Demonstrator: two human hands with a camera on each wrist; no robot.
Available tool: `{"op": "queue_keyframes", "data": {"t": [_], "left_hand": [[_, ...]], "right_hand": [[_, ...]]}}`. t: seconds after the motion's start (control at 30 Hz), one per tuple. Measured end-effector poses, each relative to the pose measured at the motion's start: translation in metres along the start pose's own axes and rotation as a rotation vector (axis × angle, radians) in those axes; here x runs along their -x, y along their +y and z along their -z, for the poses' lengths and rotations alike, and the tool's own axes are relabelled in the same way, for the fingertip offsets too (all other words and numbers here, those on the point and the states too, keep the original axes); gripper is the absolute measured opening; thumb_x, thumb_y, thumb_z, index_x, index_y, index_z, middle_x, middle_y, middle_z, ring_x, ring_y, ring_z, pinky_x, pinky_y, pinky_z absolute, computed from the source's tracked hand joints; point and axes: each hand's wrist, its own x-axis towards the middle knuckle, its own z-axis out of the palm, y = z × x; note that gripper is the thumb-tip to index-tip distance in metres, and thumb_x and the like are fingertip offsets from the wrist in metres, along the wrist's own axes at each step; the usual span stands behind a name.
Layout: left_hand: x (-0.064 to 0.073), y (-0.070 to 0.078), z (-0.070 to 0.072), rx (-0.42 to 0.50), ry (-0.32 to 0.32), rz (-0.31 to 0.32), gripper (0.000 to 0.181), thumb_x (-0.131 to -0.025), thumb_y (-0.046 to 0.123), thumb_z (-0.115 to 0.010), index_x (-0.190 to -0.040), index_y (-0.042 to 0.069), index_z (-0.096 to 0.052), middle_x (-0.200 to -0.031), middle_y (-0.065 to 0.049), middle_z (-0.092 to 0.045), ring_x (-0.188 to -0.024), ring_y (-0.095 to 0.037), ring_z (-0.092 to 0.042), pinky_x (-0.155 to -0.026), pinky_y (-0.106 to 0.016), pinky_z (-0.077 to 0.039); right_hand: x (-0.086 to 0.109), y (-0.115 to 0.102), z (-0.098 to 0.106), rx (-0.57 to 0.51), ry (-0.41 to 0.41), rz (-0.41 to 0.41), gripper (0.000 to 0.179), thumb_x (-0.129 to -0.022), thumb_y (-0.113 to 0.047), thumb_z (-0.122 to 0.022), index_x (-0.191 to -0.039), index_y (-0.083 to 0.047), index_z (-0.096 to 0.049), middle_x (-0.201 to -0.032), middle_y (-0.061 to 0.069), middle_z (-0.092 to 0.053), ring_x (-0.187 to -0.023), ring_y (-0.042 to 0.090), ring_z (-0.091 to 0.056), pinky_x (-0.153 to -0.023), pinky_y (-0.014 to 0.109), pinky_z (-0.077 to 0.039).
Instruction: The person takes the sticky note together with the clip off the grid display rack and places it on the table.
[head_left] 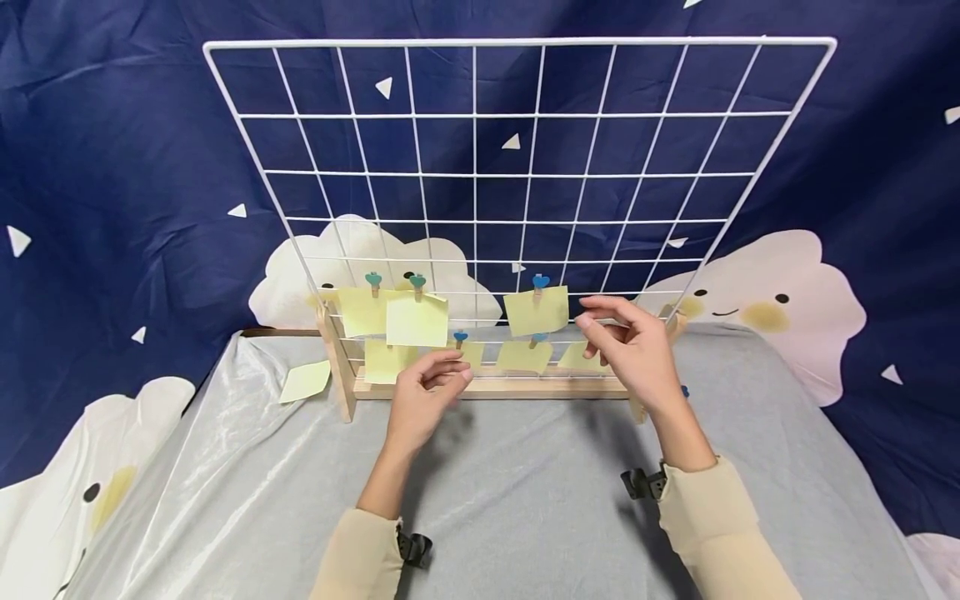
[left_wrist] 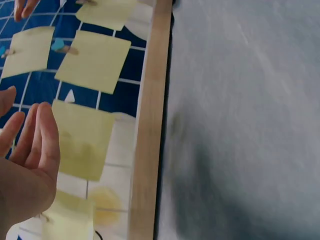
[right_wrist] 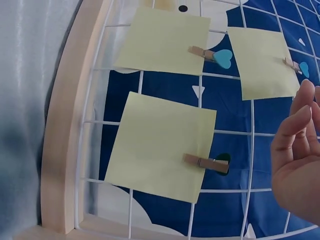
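My left hand [head_left: 429, 392] hovers before the lower row of pale yellow paper notes, its fingers loosely bent and nothing between them. One lower note [head_left: 382, 362] hangs just left of it. My right hand [head_left: 633, 350] is raised beside an upper note [head_left: 536, 315], thumb and fingertips apart and holding nothing. A wooden clothespin [head_left: 540, 283] with a blue heart fixes that note to the white wire grid [head_left: 474, 116]. Two more upper notes hang at the left from teal heart clothespins [head_left: 417, 283]. The right wrist view shows a lower note [right_wrist: 155, 145] with its clothespin [right_wrist: 205, 162] close up.
The grid stands in a wooden base [head_left: 495, 389] on a table covered in grey cloth [head_left: 525, 500]. A loose yellow note [head_left: 306, 382] lies left of the base. A small blue clothespin [head_left: 684, 392] is at the right. A dark blue curtain [head_left: 112, 108] with clouds hangs behind.
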Motion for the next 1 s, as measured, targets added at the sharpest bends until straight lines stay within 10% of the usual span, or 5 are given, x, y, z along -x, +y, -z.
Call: {"op": "queue_keyframes", "data": {"t": [0.4,1.0], "left_hand": [[-0.011,0.01,-0.024,-0.044,-0.032,-0.003,0.033,-0.09,0.012,-0.078,-0.12,0.001,-0.071,-0.105,-0.013,-0.074,-0.081,-0.016,-0.069,-0.068,-0.048,-0.061],[-0.025,0.015,-0.06,-0.033,0.054,-0.029,0.032,-0.088,0.011,-0.079,-0.117,-0.001,-0.071,-0.109,-0.012,-0.073,-0.087,-0.024,-0.072,-0.061,-0.032,-0.061]], "right_hand": [[-0.013,-0.003,-0.011,0.021,-0.012,0.039,0.025,-0.094,-0.003,-0.072,-0.118,0.002,-0.07,-0.094,0.009,-0.07,-0.054,0.016,-0.065,-0.047,0.021,-0.045],[-0.029,-0.013,-0.025,0.026,-0.004,0.119,0.028,-0.09,0.007,-0.071,-0.118,0.005,-0.07,-0.092,0.008,-0.069,-0.05,0.018,-0.061,-0.045,0.019,-0.043]]}}
